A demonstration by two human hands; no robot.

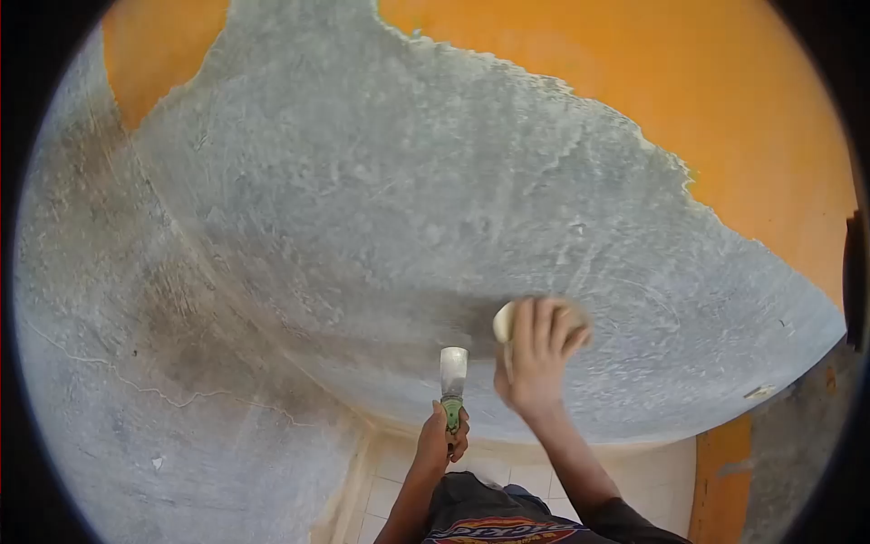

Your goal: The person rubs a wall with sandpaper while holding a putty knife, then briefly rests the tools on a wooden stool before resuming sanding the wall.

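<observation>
My left hand (442, 442) grips the green handle of a metal scraper (452, 372), its flat blade pointing up against the grey wall (381, 208). My right hand (537, 354) presses a pale round pad (504, 321) flat on the same wall, just right of the blade. The wall is bare grey plaster where the orange paint (689, 91) is gone.
Orange paint remains along the top and right of the wall, with a ragged edge. A second grey wall (118, 363) meets it in a corner at the left, cracked and stained. Pale floor tiles (507, 471) lie below. An orange strip (720, 471) stands at the lower right.
</observation>
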